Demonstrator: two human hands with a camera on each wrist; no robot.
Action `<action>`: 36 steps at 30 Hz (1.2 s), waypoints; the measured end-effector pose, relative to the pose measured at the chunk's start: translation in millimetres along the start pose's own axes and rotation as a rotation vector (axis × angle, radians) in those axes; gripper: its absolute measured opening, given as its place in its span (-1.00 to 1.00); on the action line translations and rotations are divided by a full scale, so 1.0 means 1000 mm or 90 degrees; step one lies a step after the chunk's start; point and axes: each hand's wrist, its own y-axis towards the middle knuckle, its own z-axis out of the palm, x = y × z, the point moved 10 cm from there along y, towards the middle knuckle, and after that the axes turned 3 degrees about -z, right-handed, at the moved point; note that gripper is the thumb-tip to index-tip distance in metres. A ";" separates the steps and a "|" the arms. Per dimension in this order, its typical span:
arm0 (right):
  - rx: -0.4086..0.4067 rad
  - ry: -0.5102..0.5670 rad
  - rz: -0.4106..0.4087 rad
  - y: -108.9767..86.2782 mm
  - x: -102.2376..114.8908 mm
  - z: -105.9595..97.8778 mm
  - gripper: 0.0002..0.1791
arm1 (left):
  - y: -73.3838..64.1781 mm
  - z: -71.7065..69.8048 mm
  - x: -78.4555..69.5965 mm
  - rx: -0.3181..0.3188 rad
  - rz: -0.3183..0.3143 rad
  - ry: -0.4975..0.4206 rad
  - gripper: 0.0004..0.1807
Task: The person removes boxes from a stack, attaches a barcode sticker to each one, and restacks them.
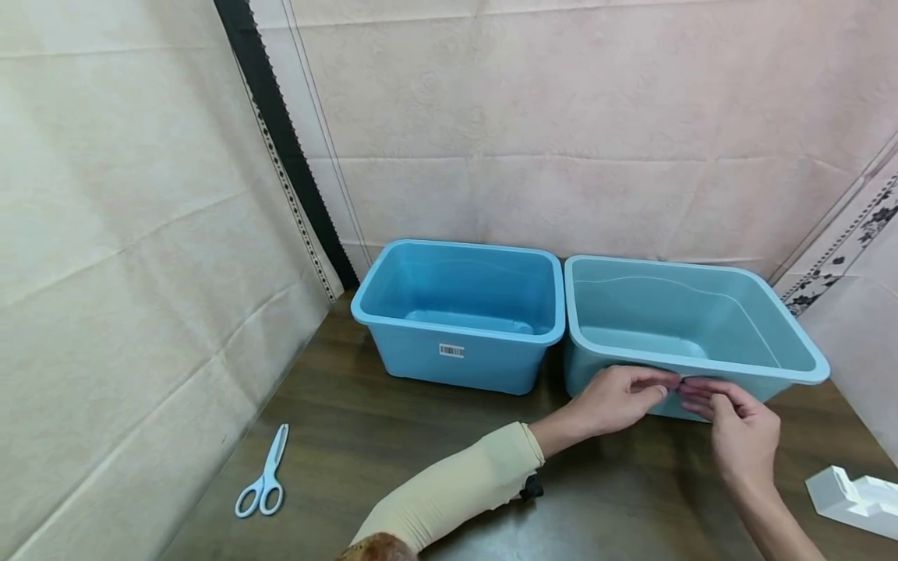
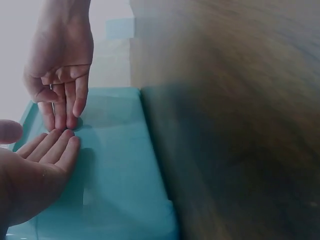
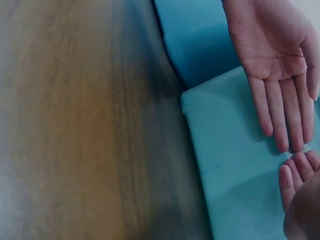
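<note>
A teal plastic tub (image 1: pixel 701 366) stands at the right, with both hands at its front wall just under the rim. My left hand (image 1: pixel 617 399) reaches in from the left, and my right hand (image 1: pixel 747 432) comes from the right. Their fingertips meet or nearly meet. In the left wrist view the fingers of the left hand (image 2: pixel 37 175) look mostly straight, palm showing. The right wrist view shows the right hand (image 3: pixel 305 195) partly cut off by the frame edge. A small pale spot lies by the fingertips; what it is cannot be made out. Neither hand visibly grips anything.
Left of the teal tub stands a blue tub (image 1: pixel 456 362) with a barcode label. Light-blue scissors (image 1: pixel 265 481) lie on the wooden table (image 1: pixel 337 467) at the left. A white block-like object (image 1: pixel 852 499) sits at the right edge. Cloth hangs behind.
</note>
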 end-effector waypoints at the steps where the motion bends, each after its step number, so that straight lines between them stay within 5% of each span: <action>1: 0.000 0.005 -0.003 0.000 0.001 0.000 -0.64 | 0.000 0.000 -0.002 0.000 0.006 -0.001 -0.66; 9: 0.034 0.028 0.028 0.001 -0.009 0.006 -0.62 | 0.002 -0.003 0.011 -0.003 -0.028 0.032 -0.67; 16: 0.024 0.050 0.049 0.004 -0.011 0.005 -0.61 | 0.000 -0.010 0.001 0.002 0.017 0.006 -0.65; 20: 0.019 0.020 0.081 0.003 -0.013 0.000 -0.58 | -0.013 -0.020 0.005 0.020 0.006 0.013 -0.63; 23: -0.029 0.025 0.046 0.002 0.001 -0.009 -0.58 | -0.031 -0.038 0.004 0.041 0.025 0.021 -0.59; 27: -0.088 0.057 -0.116 0.003 0.044 -0.023 -0.59 | -0.063 -0.085 -0.011 0.035 0.104 -0.006 -0.59; 30: -0.110 0.063 -0.213 0.012 0.076 -0.034 -0.59 | -0.087 -0.136 -0.023 -0.033 0.180 -0.011 -0.62; 34: -0.121 0.043 -0.204 0.039 0.095 -0.055 -0.56 | -0.115 -0.219 -0.028 -0.190 0.238 0.025 -0.61; 36: -0.129 -0.029 -0.178 0.053 0.098 -0.064 -0.53 | -0.129 -0.262 -0.025 -0.271 0.242 0.047 -0.59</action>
